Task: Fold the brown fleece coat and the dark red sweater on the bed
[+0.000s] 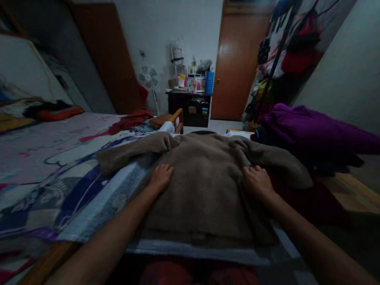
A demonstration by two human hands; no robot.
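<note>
a brown sweater (204, 190) lies spread on a pale sheet (208, 251), its sleeves out to either side. on the bed (67, 136) to the left lie a blue-and-white blanket (49, 198) and, farther back, a rust-red cloth (133, 118). at the back wall a black cabinet (190, 95) bears a tub (200, 84) and a blue stack (209, 82).

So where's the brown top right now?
In the head view, the brown top lies spread out at centre, with the left hand and right hand at its sides.
</note>
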